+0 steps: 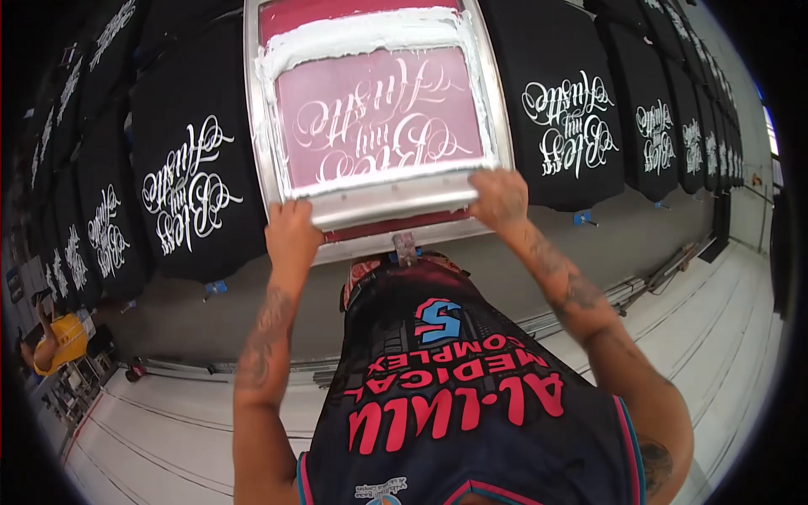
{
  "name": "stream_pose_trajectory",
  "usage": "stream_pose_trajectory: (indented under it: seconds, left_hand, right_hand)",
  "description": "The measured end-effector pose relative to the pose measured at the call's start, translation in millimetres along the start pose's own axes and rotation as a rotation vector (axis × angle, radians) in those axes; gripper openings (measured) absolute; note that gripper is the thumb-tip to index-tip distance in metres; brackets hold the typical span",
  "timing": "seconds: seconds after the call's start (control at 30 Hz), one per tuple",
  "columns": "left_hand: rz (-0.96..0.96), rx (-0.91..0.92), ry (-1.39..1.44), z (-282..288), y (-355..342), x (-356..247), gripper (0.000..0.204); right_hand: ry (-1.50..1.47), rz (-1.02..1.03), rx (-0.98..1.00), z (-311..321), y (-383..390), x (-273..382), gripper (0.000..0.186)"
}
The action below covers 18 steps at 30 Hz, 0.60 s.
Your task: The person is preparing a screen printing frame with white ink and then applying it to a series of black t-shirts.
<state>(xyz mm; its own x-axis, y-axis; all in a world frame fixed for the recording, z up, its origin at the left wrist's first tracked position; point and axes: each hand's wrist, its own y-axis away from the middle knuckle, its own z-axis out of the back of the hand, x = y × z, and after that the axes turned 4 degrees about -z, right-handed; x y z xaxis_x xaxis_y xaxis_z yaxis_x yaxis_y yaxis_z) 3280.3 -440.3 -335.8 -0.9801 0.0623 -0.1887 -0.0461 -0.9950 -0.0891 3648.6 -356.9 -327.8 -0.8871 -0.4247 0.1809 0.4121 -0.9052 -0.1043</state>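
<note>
A metal-framed printing screen (255,93) with a pinkish-red mesh (370,93) lies in front of me, with white lettering showing on the mesh. Across its near part runs a long pale squeegee (396,202). My left hand (293,231) is closed round the squeegee's left end, and my right hand (502,199) grips its right end. Thick white ink (370,32) is piled in a band across the far end of the mesh. More ink streaks the inner sides, and a white line of it lies along the squeegee's far edge.
Black T-shirts with white script prints lie in rows either side, the nearest being a left shirt (194,109) and a right shirt (547,50). A metal clamp (406,250) sits at the screen's near edge. Far left, a person in yellow (63,341) stands near some equipment.
</note>
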Motion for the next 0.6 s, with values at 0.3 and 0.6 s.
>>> stream_pose_trajectory:
  seconds: [0.3,0.6]
  left_hand:
    - [-0.045,0.030,-0.043,7,-280,72,0.015]
    - [-0.138,0.448,0.059,52,-408,118,0.048]
  right_hand:
    - [0.086,-0.108,0.090,7,-269,-47,0.022]
    - [-0.123,0.034,0.311,45,-391,-97,0.048]
